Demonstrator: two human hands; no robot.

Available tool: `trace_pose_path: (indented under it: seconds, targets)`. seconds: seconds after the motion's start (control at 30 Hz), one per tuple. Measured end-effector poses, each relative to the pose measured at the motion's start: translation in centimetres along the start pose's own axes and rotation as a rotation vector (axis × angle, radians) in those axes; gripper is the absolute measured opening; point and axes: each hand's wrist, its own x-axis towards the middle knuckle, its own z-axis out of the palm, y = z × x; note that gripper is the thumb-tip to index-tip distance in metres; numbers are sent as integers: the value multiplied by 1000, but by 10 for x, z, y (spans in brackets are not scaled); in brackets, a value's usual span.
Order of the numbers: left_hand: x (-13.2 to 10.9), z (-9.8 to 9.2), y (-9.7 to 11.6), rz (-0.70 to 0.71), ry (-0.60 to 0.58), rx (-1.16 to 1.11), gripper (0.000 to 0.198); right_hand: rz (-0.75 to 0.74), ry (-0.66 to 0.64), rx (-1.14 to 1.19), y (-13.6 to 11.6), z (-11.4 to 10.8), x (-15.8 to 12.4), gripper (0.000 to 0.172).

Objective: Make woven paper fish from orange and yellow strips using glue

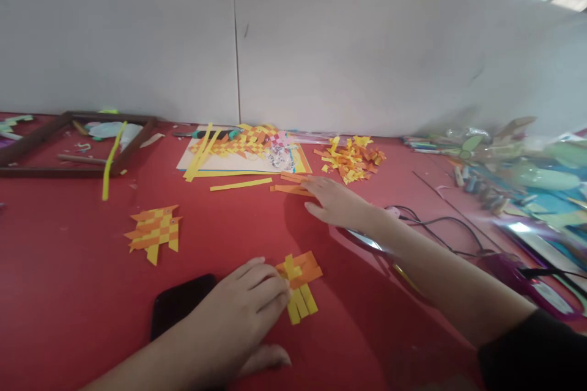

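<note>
My left hand [254,299] lies palm down on the red table, fingers bent and the thumb apart. Its fingertips touch or cover the left edge of a small woven paper piece [300,272] of orange and yellow strips, with yellow ends hanging toward me. Farther off, my right hand [332,198] is stretched out with the thumb apart. Its fingers lie over the right ends of several orange paper strips [288,188], and I cannot see under the fingertips. A finished-looking woven paper fish [158,229] in orange and yellow lies to the left.
A black phone [177,308] lies partly under my left forearm. At the back are a paper stack [220,165] with woven pieces and a heap of paper scraps [353,159]. A brown frame [36,172] stands left; black cables [440,220] and blurred clutter fill the right.
</note>
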Motion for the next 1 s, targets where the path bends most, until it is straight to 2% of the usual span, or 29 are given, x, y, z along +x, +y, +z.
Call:
trace_pose_path:
  seconds: [0.27,0.4,0.47,0.57,0.67,0.77,0.9,1.0]
  targets:
    - [2,-5,0,-8,-23,-5,60,-71,-60,9,-33,7,4,48]
    - [2,-4,0,-12,-16,-7,60,-90,-51,-7,-42,0,6,46]
    - [1,-1,-1,-4,-7,-4,60,-76,-25,-29,-34,-11,1,45]
    - [-1,2,-2,13,16,11,61,41,8,-92,2,-29,-22,44]
    - [-2,4,-3,14,34,23,63,201,-47,-139,48,-37,-58,35]
    - [-1,3,-2,26,39,26,62,246,-128,-110,79,-32,-86,38]
    - [0,1,-1,44,55,29,58,227,-158,-66,82,-21,-93,39]
    - [-1,1,-2,60,67,31,57,236,-113,-68,69,-20,-92,27]
